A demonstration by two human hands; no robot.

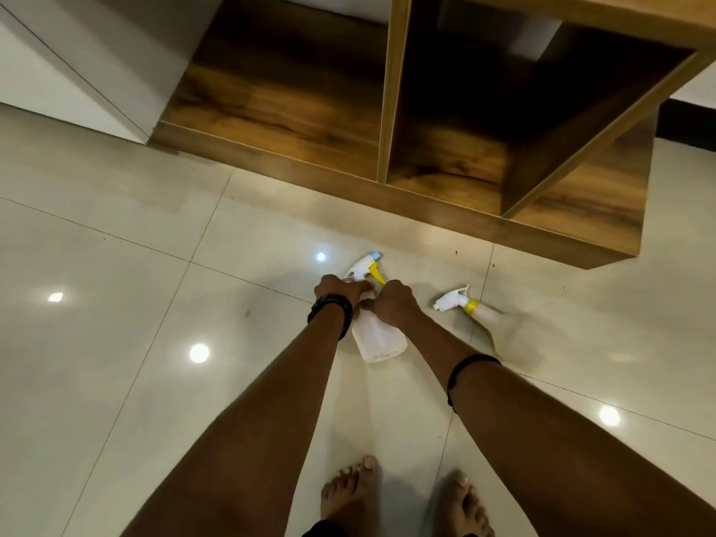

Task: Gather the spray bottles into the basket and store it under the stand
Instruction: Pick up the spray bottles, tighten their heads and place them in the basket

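Head view: your left hand (337,289) and right hand (391,304) close round the near spray bottle (377,339) on the floor (116,304); lift by its neck. Second bottle (470,306) lies right; no basket visible.

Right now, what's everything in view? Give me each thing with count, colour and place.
bottle: 1, white with yellow trigger and blue nozzle tip, on the floor, centre, under both hands.
second bottle: 1, white head, yellow collar, pale body, on the floor to the right, untouched.
stand: 1, brown wood, open compartments, top of view.
floor: pale glossy tiles with light reflections.
basket: none in view.
left hand: 1, black wristband, on the bottle's neck.
right hand: 1, on the bottle's neck; black band further up the arm.
feet: 2, bare, bottom centre.
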